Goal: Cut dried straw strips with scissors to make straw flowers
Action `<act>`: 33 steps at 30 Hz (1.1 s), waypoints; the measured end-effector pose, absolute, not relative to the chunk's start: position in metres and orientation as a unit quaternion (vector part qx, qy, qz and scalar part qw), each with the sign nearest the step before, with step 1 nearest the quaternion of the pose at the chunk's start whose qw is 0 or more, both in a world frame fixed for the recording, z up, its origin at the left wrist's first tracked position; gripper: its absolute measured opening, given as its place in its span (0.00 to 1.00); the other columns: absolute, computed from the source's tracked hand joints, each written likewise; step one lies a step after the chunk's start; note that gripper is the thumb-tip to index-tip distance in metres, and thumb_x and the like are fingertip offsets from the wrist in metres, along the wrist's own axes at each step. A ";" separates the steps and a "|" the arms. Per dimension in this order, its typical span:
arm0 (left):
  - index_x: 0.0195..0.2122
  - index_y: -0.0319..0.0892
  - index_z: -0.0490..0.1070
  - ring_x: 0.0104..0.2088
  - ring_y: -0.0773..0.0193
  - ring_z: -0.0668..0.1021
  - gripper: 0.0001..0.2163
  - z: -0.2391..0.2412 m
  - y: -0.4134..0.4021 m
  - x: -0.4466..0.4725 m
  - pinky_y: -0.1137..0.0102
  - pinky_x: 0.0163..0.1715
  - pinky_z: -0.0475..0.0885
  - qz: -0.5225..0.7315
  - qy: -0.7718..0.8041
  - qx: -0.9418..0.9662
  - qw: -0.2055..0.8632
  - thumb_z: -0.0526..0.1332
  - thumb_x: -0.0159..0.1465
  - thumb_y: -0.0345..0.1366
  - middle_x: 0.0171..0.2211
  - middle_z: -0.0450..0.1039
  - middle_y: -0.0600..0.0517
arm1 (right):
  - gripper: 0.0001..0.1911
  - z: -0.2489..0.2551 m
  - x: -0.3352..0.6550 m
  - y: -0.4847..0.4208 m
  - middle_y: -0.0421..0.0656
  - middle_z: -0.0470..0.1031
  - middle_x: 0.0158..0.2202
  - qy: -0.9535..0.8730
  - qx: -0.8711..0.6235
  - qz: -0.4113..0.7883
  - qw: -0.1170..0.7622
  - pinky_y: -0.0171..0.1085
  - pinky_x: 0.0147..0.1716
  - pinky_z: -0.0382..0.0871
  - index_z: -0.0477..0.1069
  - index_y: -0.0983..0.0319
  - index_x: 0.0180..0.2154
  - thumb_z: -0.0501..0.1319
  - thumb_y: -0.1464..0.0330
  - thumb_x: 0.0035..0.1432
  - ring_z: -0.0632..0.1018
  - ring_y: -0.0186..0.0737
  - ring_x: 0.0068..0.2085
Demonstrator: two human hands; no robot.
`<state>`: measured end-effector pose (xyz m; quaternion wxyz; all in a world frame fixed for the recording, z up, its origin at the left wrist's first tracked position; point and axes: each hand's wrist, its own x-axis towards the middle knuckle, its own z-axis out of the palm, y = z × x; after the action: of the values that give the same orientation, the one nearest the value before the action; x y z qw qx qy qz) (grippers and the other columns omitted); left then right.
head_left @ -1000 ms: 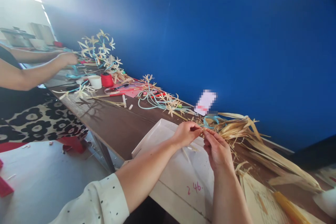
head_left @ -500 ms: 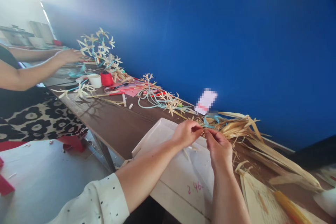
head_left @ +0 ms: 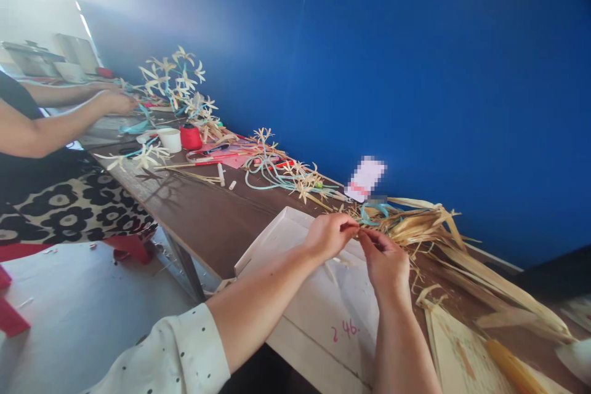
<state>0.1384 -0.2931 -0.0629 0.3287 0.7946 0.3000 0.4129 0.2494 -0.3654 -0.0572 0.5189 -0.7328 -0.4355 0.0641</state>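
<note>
My left hand (head_left: 329, 235) and my right hand (head_left: 386, 260) meet above a white board (head_left: 300, 283), fingertips pinched together on a thin strip of dried straw (head_left: 361, 232). Both hands are closed on it. Just behind them lies a heap of dried husk leaves (head_left: 429, 228) with a light blue ribbon (head_left: 369, 212) among them. The strip is small and mostly hidden by my fingers.
A long brown table (head_left: 207, 215) runs along a blue wall (head_left: 415, 86). Further along it lie straw flowers (head_left: 295, 175), a red spool (head_left: 190, 136), a white cup (head_left: 170, 139) and red pens. Another person's arms (head_left: 69, 117) work at the far left end.
My hands stay pinched on the straw strip, fingers shifting only slightly. The other person's hand at the far end has moved a little over the flowers.
</note>
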 end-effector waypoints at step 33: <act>0.30 0.44 0.72 0.31 0.68 0.74 0.06 -0.056 -0.278 0.129 0.75 0.32 0.65 0.464 0.409 0.739 0.268 0.56 0.56 0.36 0.31 0.75 0.54 | 0.14 -0.058 0.253 -0.366 0.36 0.67 0.23 -0.213 -0.510 0.285 0.783 0.25 0.11 0.47 0.72 0.63 0.29 0.69 0.65 0.36 0.59 0.22 0.17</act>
<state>0.1293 -0.2781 -0.0565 0.2681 0.7387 0.4087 0.4641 0.2530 -0.3656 -0.0585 0.7830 -0.5101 -0.2133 0.2852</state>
